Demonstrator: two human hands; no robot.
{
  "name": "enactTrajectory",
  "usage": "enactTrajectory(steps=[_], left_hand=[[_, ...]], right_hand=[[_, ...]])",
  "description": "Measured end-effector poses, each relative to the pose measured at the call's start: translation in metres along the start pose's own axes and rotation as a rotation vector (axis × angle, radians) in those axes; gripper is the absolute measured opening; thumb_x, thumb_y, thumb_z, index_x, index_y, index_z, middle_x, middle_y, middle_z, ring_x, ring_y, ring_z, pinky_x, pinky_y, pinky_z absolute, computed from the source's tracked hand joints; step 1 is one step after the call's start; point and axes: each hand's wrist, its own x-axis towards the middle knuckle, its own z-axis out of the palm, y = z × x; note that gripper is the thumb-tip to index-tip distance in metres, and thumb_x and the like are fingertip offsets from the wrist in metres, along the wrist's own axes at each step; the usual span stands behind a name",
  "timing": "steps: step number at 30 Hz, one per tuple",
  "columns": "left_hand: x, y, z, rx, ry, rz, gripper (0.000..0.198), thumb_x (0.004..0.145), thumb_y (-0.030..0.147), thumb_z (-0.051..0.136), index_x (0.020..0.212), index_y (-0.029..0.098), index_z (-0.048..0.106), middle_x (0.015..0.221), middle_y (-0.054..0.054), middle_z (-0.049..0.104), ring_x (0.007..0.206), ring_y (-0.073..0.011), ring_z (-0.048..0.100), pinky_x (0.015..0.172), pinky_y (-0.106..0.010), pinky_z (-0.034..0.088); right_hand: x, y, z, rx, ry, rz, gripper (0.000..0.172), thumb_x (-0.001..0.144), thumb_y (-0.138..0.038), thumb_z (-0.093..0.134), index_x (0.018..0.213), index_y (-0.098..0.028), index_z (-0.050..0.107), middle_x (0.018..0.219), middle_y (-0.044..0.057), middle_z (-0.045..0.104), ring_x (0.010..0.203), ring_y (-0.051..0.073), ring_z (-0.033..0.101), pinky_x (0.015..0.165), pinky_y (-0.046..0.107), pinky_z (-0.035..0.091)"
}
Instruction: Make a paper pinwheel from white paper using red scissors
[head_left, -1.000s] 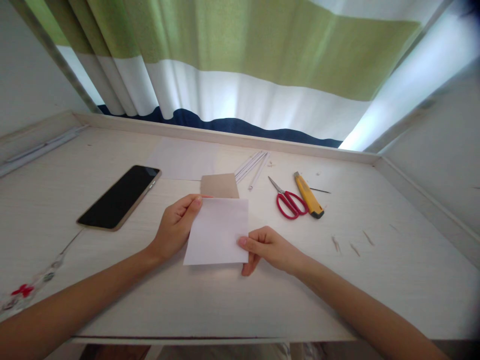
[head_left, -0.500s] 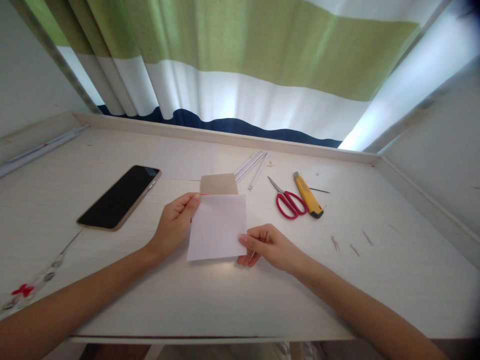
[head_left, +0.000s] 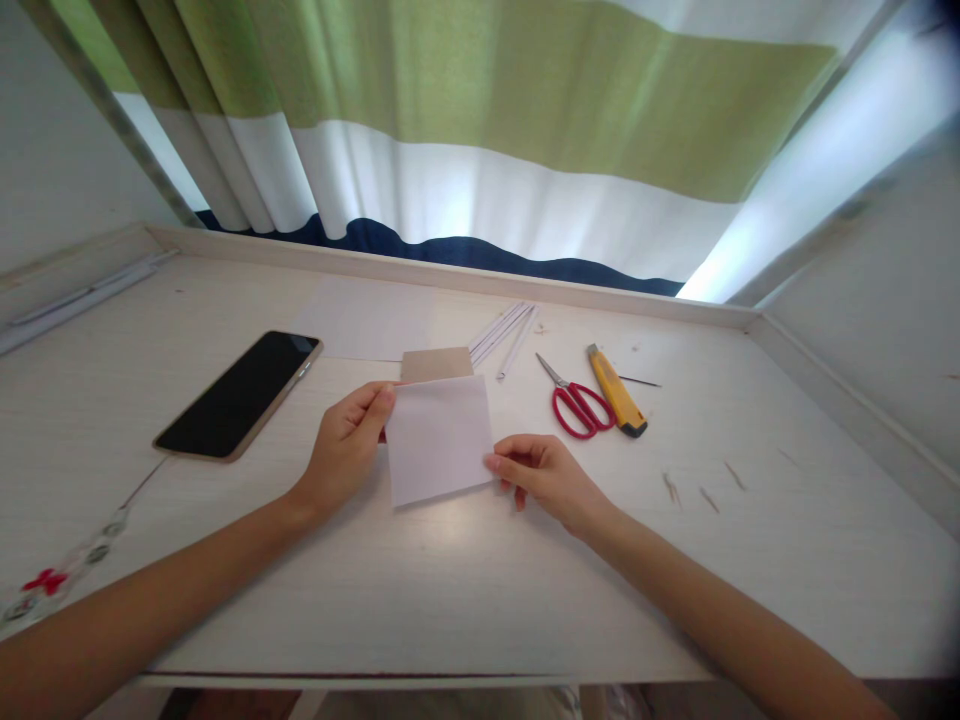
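A small white square of paper (head_left: pixel 439 443) is held above the desk, slightly tilted. My left hand (head_left: pixel 350 437) pinches its upper left corner, thumb on top. At the lower right edge, my right hand (head_left: pixel 550 477) has thumb and fingers closed on the paper, the other fingers curled beneath. Just behind the sheet lies a brown cardboard piece (head_left: pixel 437 363), its near edge covered by the paper. Red-handled scissors (head_left: pixel 576 400) and a yellow box cutter (head_left: pixel 616 391) rest to the right, beyond my right hand.
A black-screened phone (head_left: pixel 240 397) with a beaded strap (head_left: pixel 96 550) lies at left. Behind are a larger white sheet (head_left: pixel 360 320) and several folded paper strips (head_left: pixel 502 335). A thin dark stick (head_left: pixel 640 380) and small scraps (head_left: pixel 709 498) lie at right. A raised rim (head_left: pixel 450 276) borders the back.
The paper has turned a little counterclockwise, its right side rising. My right hand has moved slightly up with it, its fingers now farther toward the edge. My left hand keeps its pinch.
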Motion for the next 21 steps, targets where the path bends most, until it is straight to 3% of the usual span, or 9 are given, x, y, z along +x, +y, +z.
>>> enactTrajectory(steps=[11, 17, 21], left_hand=[[-0.0002, -0.0013, 0.0004, 0.002, -0.016, -0.02, 0.03, 0.077, 0.039, 0.051, 0.093, 0.017, 0.062, 0.07, -0.002, 0.062, 0.057, -0.0099, 0.052, 0.052, -0.018, 0.045], [0.001, -0.0039, 0.0, -0.017, -0.043, -0.041, 0.031, 0.077, 0.04, 0.05, 0.094, 0.017, 0.061, 0.072, -0.002, 0.063, 0.058, -0.0103, 0.053, 0.053, -0.019, 0.046], [0.0, -0.0043, 0.0001, -0.011, -0.045, -0.054, 0.029, 0.078, 0.04, 0.05, 0.093, 0.018, 0.061, 0.073, -0.002, 0.062, 0.058, -0.0101, 0.053, 0.052, -0.018, 0.045]], right_hand=[[-0.0014, -0.004, -0.0019, -0.12, -0.012, -0.053, 0.021, 0.071, -0.034, 0.057, 0.065, -0.014, 0.052, 0.05, -0.007, 0.038, 0.038, 0.003, 0.031, 0.035, 0.018, 0.02], [-0.0005, -0.0029, -0.0045, -0.165, -0.043, -0.072, 0.021, 0.073, -0.034, 0.054, 0.065, -0.016, 0.048, 0.051, -0.007, 0.036, 0.039, 0.004, 0.032, 0.036, 0.019, 0.02], [-0.0009, -0.0017, -0.0036, -0.164, -0.056, -0.075, 0.02, 0.075, -0.036, 0.051, 0.07, -0.018, 0.046, 0.058, -0.005, 0.045, 0.04, 0.004, 0.031, 0.037, 0.019, 0.024]])
